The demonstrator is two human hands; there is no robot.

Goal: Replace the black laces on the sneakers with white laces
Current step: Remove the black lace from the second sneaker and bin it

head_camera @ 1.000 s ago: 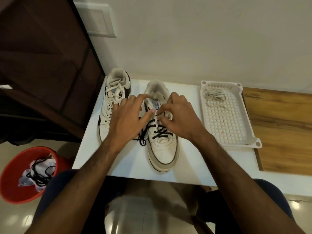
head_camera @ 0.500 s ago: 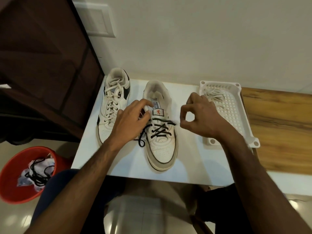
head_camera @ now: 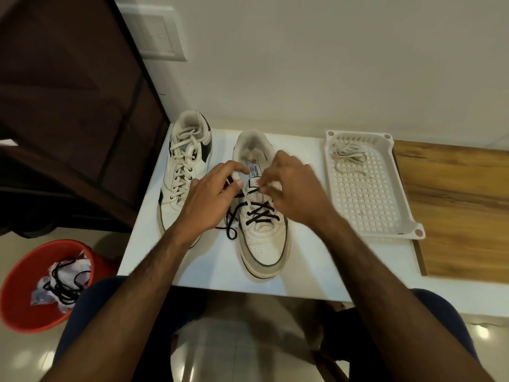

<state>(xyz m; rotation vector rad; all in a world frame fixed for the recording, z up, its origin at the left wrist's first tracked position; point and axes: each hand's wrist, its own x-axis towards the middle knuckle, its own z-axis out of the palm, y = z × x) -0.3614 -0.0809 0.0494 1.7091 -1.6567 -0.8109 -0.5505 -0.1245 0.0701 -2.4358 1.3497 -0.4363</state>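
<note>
Two white sneakers stand toe-toward-me on the white table [head_camera: 308, 260]. The left sneaker [head_camera: 184, 175] carries white laces. The right sneaker [head_camera: 261, 238] is still threaded over its lower eyelets with a black lace [head_camera: 260, 213], whose loose end loops on the table at its left. My left hand [head_camera: 209, 199] grips the upper left side of this sneaker by the tongue. My right hand [head_camera: 294, 188] pinches the black lace at the upper eyelets on the right side. A spare white lace [head_camera: 348, 155] lies bunched in the far end of a white perforated tray [head_camera: 366, 205].
A red bucket [head_camera: 33, 288] on the floor at the lower left holds a black lace and crumpled paper. A dark wooden cabinet [head_camera: 68, 106] stands left of the table. A wooden surface [head_camera: 454, 210] adjoins the tray on the right. My knees show under the table edge.
My right hand, which had swung out toward the tray half a second ago, is back at the right sneaker's upper eyelets. My left hand stayed on the sneaker.
</note>
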